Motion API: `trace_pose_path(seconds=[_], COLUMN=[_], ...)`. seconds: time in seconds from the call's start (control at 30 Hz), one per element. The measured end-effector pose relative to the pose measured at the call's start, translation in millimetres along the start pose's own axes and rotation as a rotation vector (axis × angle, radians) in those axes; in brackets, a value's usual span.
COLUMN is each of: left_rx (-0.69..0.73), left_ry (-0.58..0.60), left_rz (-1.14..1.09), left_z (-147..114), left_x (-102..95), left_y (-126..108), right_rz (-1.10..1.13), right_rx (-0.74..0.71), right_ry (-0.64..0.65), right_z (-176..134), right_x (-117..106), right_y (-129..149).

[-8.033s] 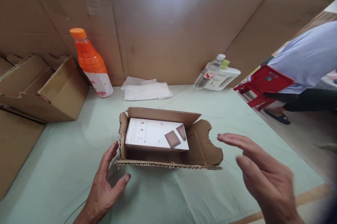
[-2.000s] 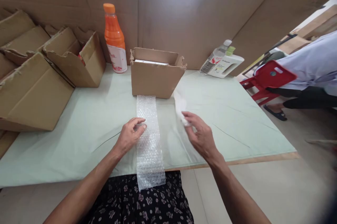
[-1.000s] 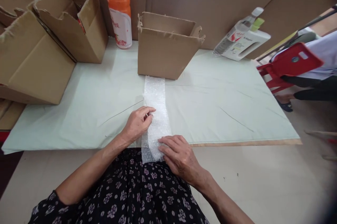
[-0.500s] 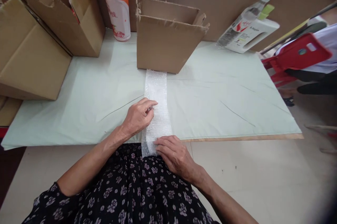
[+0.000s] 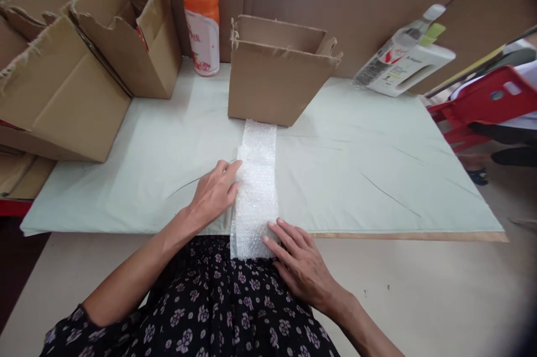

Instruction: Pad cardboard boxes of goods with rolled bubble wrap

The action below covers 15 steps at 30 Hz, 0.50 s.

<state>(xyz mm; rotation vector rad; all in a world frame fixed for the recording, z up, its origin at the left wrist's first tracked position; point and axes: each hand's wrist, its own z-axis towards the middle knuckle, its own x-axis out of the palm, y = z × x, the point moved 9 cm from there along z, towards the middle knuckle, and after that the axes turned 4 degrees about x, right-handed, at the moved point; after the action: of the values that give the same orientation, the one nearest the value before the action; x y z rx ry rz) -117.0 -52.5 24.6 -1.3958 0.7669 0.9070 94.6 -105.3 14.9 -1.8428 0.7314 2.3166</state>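
Leftward went my half-curled left hand (image 5: 216, 189); if my spread right hand (image 5: 301, 259) lifts, overhanging wrap (image 5: 257, 195), lower centre, may slip.

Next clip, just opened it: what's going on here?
Someone is working with a strip of bubble wrap that seems to lie in overlapping layers. The left hand is at its left edge, while the right hand rests on its lower right part. The near end hangs past the edge of the table; the far end reaches the base of an open cardboard box, standing with neither hand on it.
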Motion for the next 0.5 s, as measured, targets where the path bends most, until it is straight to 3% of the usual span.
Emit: trace_pose_path(seconds=[0.07,0.17,0.3,0.4,0.5], left_rx=[0.150,0.356,0.464,0.414,0.158], left_ry=[-0.022,0.020,0.075,-0.019,-0.079], left_rz=[-0.014,-0.016,-0.060,-0.253,-0.472], left_z=[-21.4,-63.2,-100.4,-98.5,-79.8], left_x=[-5.9,-3.1,8.0,7.7,13.3], left_y=[-8.2,-17.8,-26.7,-32.6,-22.5], right_rz=[-0.067,0.022,0.271,0.445,0.564], right_rx=[0.002,0.001,0.082,0.252,0.489], right_ry=[-0.054,-0.218,-0.378,-0.357,-0.268], right_z=[-1.6,6.8,21.2,29.6,33.0], right_x=[5.3,0.2,-18.7,-19.7,-6.0], right_y=[-5.5,-7.8,-13.2,-24.8,-41.6])
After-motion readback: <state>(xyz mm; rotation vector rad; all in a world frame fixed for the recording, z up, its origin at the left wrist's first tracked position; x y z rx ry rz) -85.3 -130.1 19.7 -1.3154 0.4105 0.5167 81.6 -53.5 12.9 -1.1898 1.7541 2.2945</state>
